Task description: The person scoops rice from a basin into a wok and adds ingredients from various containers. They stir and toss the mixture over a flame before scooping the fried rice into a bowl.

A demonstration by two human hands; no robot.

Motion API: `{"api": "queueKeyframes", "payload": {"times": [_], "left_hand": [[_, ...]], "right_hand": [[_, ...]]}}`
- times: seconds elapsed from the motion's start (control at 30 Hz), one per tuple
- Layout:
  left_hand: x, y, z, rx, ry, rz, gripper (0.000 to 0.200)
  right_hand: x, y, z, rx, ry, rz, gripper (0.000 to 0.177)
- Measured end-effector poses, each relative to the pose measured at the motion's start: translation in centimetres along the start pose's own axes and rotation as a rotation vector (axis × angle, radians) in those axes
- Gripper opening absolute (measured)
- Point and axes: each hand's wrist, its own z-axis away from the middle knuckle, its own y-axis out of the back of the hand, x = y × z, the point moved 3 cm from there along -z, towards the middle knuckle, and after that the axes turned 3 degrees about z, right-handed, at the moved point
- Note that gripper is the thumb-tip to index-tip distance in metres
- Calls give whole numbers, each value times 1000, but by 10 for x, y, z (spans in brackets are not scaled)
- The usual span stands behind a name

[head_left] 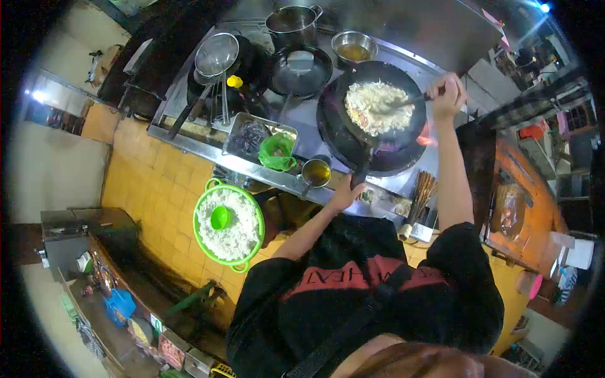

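My left hand [345,193] is closed around the dark handle of a black wok [402,77] on the stove. In the wok lies a heap of pale fried rice [365,94] with small yellow and reddish bits. My right hand [447,96], raised at the wok's far right rim, grips the dark handle of a cooking spatula [413,99]. The spatula's head is down in the rice and partly hidden by it. Close to my left hand stands a metal cup of yellow oil [316,172].
Left on the stove are a frying pan [301,82], a strainer [217,55], a pot [291,20] and a metal tray with a green bag [277,151]. A steel bowl [354,48] sits behind the wok. A green-rimmed rice tub [200,234] stands left; sticks [425,189] lie right.
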Motion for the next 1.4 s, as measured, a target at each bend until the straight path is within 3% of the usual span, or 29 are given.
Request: {"api": "queueKeyframes", "payload": {"times": [0.1,0.17,0.23,0.27,0.37,0.43,0.47,0.5,0.53,0.57,0.63,0.73,0.83,0.9,0.93,0.97,1.03,1.07,1.17,1.23,1.3,1.33,1.4], "left_hand": [[-26,-3,-15,52,-17,-67,44],[-62,-11,-25,-23,-16,39,42],[-27,-2,-14,-5,-55,21,42],[-25,-3,-14,-3,-44,26,42],[-51,-10,-15,-9,-37,33,41],[-40,-7,-20,-3,-52,48,41],[-21,-4,-11,-54,87,126,40],[-8,1,-7,-56,102,117,40],[-3,2,-5,-61,96,113,40],[1,3,-4,-63,89,112,39],[-2,3,-13,-88,139,92,40],[-14,-1,-6,-58,107,144,41],[-33,-7,-2,-4,32,9,42],[-21,-1,-10,67,-141,-58,43],[-21,0,-13,76,-143,-54,43],[-23,0,-13,56,-148,-13,43],[-13,1,-10,13,-158,71,43],[-9,2,-6,30,-120,36,42],[-12,-1,-3,109,-91,40,42],[-23,-1,-6,178,-142,-86,39],[-33,-6,-11,19,-118,139,35],[-32,-6,-9,-22,-9,184,32],[-22,-1,-11,-5,-47,126,31]], "right_hand": [[-29,-8,-8,-38,-18,-16,24],[-19,-9,-12,-25,-15,-57,25],[4,-9,8,-94,97,-77,25],[0,-8,1,-146,38,-11,25],[-26,-20,-8,-191,49,150,25],[-35,-32,1,-82,149,182,27],[-20,-23,6,-173,264,184,24],[-6,-12,13,-255,377,186,22],[7,-6,8,-219,126,170,23],[12,-1,16,-213,111,162,23],[-18,-19,7,-125,134,230,24],[6,-4,13,-190,177,251,22],[-6,-11,9,-179,103,361,22],[-22,-15,4,-24,94,244,25],[-20,-13,11,-65,285,492,24],[-16,-10,11,-67,280,492,24],[-5,-12,5,-124,35,230,24],[-7,-12,-4,-61,141,541,24],[-37,-28,9,41,88,288,25],[-4,-4,10,58,50,279,25],[0,-1,2,26,19,96,26],[-21,-15,-8,-9,0,112,28],[-50,-31,-22,48,16,77,28]]}}
